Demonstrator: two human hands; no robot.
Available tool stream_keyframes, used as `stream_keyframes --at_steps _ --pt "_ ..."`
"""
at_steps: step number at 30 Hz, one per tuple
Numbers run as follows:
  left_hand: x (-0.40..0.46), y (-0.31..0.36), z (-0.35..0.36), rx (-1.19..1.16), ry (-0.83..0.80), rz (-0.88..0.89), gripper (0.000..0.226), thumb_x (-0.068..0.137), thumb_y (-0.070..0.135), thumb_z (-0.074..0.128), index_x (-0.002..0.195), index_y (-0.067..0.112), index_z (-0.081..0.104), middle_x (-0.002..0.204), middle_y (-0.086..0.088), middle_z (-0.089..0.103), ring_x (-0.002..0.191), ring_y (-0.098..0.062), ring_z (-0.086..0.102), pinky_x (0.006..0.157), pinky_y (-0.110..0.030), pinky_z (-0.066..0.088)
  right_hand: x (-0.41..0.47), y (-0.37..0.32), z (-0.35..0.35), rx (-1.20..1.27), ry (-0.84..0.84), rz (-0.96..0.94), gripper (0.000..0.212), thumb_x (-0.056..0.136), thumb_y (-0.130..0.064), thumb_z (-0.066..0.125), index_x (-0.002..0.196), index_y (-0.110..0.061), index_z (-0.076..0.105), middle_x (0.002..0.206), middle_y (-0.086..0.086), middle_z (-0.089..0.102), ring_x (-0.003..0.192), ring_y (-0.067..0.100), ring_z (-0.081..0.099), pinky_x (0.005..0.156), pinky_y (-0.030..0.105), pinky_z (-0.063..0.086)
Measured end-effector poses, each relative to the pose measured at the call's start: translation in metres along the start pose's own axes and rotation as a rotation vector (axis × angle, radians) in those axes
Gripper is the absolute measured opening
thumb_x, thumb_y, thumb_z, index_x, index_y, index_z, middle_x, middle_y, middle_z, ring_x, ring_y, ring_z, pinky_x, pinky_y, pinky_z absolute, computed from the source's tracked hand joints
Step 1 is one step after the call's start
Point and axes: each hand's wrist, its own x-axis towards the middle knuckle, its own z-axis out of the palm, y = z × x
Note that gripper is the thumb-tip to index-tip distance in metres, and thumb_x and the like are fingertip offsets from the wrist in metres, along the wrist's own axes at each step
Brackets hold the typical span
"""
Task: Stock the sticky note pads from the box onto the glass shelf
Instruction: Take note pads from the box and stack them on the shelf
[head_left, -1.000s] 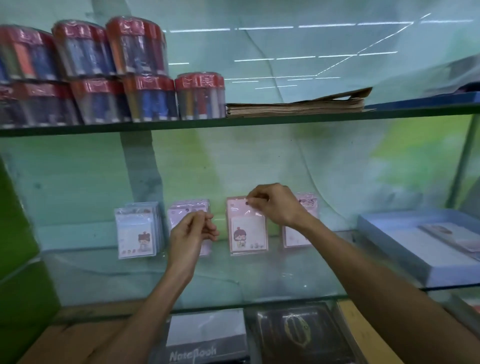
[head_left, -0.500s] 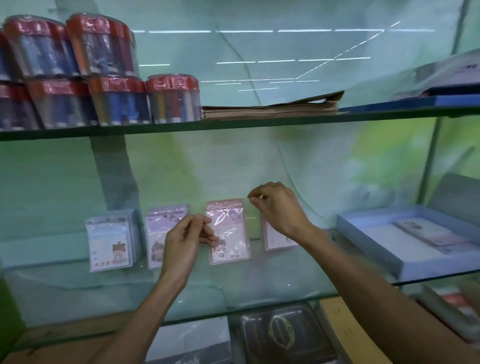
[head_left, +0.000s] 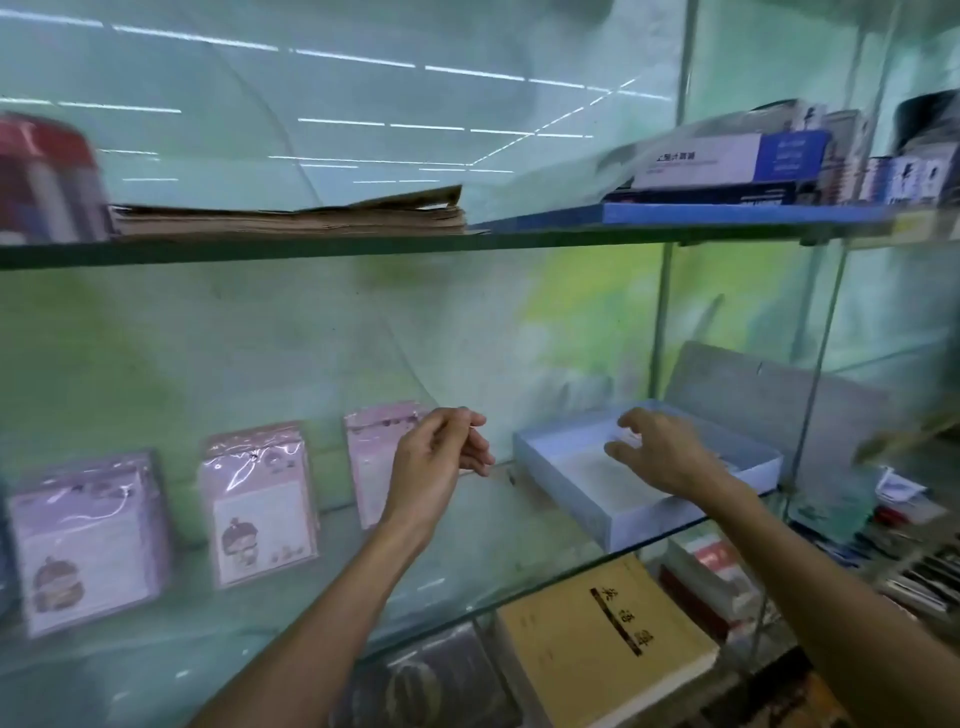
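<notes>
Three stacks of wrapped sticky note pads lean against the back of the glass shelf (head_left: 467, 561): a left one (head_left: 85, 540), a middle pink one (head_left: 260, 499) and a third pink one (head_left: 371, 457), half hidden by my left hand. My left hand (head_left: 436, 457) hovers in front of that third stack, fingers loosely curled, holding nothing. My right hand (head_left: 660, 449) reaches over the pale blue box (head_left: 582, 483) at the shelf's right end, fingers spread and empty. The box's contents are hidden by my hand and blur.
The upper shelf carries a brown paper pile (head_left: 291, 215), a red-lidded tub (head_left: 47, 182) and boxed goods (head_left: 727, 166). Below the glass lie a yellow notebook (head_left: 602, 639) and dark wrapped books. A metal upright (head_left: 810, 395) stands right of the box.
My right hand left the pads and swung right over the blue box. My left hand let go of the pad it touched. The view panned right.
</notes>
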Motion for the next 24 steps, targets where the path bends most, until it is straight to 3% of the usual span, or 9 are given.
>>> stream_keyframes --at_steps 8,10,11,13,14,17,21,24 --pt "0.015 -0.014 0.058 -0.001 -0.094 -0.036 0.023 0.101 0.014 0.048 0.089 0.004 0.065 0.070 -0.010 0.063 0.064 -0.023 0.065 0.058 -0.029 0.053 0.020 0.039 -0.012 -0.251 -0.244 0.129 0.065 0.090 -0.044 0.056 0.140 -0.005 0.040 0.139 0.017 0.051 0.122 0.033 0.051 0.099 0.039 0.043" --pt "0.017 -0.015 0.062 0.009 -0.108 -0.045 0.022 0.101 0.014 0.048 0.089 0.005 0.066 0.070 -0.009 0.063 0.066 -0.025 0.065 0.060 -0.030 0.054 0.023 0.040 -0.010 -0.322 -0.253 0.089 0.045 0.094 -0.038 0.047 0.124 -0.005 0.053 0.129 0.018 0.058 0.111 0.034 0.056 0.094 0.039 0.045" --pt "0.018 -0.015 0.064 0.015 -0.111 -0.049 0.022 0.100 0.014 0.049 0.089 0.005 0.066 0.071 -0.010 0.063 0.067 -0.025 0.065 0.061 -0.031 0.054 0.023 0.042 -0.010 -0.331 -0.233 0.063 0.034 0.096 -0.035 0.042 0.104 -0.008 0.059 0.113 0.017 0.063 0.097 0.032 0.057 0.085 0.037 0.047" --pt "0.021 -0.016 0.064 0.030 -0.111 -0.053 0.021 0.100 0.015 0.051 0.090 0.005 0.067 0.072 -0.011 0.063 0.067 -0.025 0.066 0.063 -0.033 0.055 0.021 0.041 -0.010 -0.322 -0.179 0.028 0.036 0.096 -0.033 0.037 0.068 -0.013 0.045 0.074 0.009 0.054 0.072 0.026 0.047 0.068 0.031 0.039" --pt "0.023 -0.016 0.064 0.037 -0.110 -0.052 0.021 0.100 0.015 0.051 0.090 0.005 0.067 0.073 -0.011 0.063 0.067 -0.025 0.066 0.064 -0.033 0.055 0.019 0.039 -0.012 -0.332 -0.148 0.013 0.040 0.097 -0.035 0.037 0.063 -0.013 0.040 0.068 0.006 0.047 0.067 0.025 0.044 0.064 0.031 0.035" --pt "0.027 -0.018 0.062 0.066 -0.099 -0.040 0.019 0.099 0.014 0.052 0.090 0.005 0.067 0.073 -0.011 0.063 0.067 -0.024 0.066 0.065 -0.036 0.056 0.016 0.030 -0.021 -0.406 0.010 -0.048 0.034 0.098 -0.035 0.042 0.073 -0.013 0.042 0.075 0.010 0.051 0.069 0.030 0.047 0.061 0.033 0.034" --pt "0.031 -0.023 0.057 0.126 -0.068 -0.015 0.013 0.096 0.016 0.057 0.090 0.013 0.068 0.074 -0.002 0.068 0.069 -0.022 0.067 0.073 -0.040 0.057 0.020 0.020 -0.033 -0.028 0.243 -0.114 0.036 0.096 -0.011 0.042 0.061 -0.011 0.034 0.052 0.004 0.037 0.054 0.031 0.042 0.051 0.032 0.030" --pt "0.032 -0.022 0.052 0.169 -0.066 -0.028 0.010 0.094 0.021 0.060 0.101 0.018 0.066 0.088 0.003 0.070 0.074 -0.015 0.069 0.079 -0.031 0.057 0.017 0.008 -0.044 0.461 0.215 -0.087 0.032 0.094 -0.008 0.047 0.065 0.005 0.052 0.055 0.009 0.050 0.050 0.016 0.052 0.046 0.018 0.043"
